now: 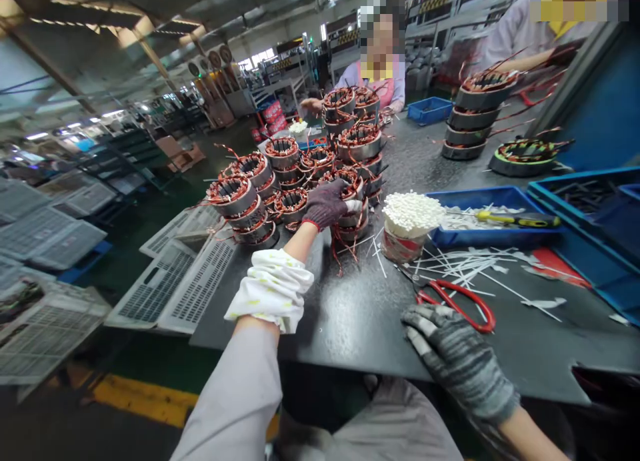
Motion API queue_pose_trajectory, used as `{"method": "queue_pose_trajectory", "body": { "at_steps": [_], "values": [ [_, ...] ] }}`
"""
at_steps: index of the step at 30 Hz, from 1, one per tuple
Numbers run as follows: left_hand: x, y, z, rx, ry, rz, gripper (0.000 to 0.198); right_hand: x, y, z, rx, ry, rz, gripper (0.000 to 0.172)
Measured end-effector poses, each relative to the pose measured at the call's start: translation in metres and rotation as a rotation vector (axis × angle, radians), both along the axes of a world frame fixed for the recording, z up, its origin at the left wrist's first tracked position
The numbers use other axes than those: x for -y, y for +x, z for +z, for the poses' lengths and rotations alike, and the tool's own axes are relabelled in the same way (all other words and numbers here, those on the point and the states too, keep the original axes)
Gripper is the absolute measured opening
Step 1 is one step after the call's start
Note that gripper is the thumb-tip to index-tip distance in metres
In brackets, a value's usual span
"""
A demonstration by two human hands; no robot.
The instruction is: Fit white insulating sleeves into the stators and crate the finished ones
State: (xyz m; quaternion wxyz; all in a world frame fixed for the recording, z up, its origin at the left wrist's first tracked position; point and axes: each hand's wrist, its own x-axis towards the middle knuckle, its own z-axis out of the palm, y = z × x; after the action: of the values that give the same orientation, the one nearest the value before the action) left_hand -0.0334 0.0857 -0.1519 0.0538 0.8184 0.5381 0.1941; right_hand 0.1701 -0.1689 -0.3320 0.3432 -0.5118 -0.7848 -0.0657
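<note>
My left hand [326, 204], in a dark knit glove, reaches out over the table and grips the rim of a copper-wound motor stator [350, 211] on a short stack. Many more stators [283, 174] are piled around it. My right hand [450, 354], in a grey striped glove, lies flat on the dark table [350, 314] with its fingers stretched out and nothing in it. Red-handled scissors [457, 301] lie just beyond its fingertips. A cup packed with white sticks [411, 224] stands to the right of the gripped stator.
A blue tray [493, 215] holds a yellow-handled screwdriver [515, 217]; white strips litter the table near it. More blue bins sit at the right edge. Two other people work at the far side, with stacked stators [475, 114] before them. White grilles [175, 281] lie on the floor at left.
</note>
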Motion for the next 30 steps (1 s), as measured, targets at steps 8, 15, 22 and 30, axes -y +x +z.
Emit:
{"method": "queue_pose_trajectory", "body": {
  "at_steps": [8, 15, 22, 30],
  "values": [
    [0.132, -0.059, -0.023, 0.254, -0.056, -0.070, 0.039, -0.002, -0.004, 0.011, -0.032, -0.061, -0.003, 0.028],
    [0.222, -0.061, -0.087, -0.005, -0.011, -0.122, 0.036, 0.004, -0.001, 0.016, -0.065, -0.155, -0.035, 0.028],
    [0.248, -0.092, -0.098, 0.008, 0.285, -0.400, 0.040, 0.007, -0.032, 0.043, 0.061, -0.088, 0.076, 0.030],
    [0.210, -0.083, -0.083, 1.207, -0.563, 0.035, 0.048, -0.059, -0.038, 0.043, -0.227, -0.243, -0.359, 0.045]
  ]
}}
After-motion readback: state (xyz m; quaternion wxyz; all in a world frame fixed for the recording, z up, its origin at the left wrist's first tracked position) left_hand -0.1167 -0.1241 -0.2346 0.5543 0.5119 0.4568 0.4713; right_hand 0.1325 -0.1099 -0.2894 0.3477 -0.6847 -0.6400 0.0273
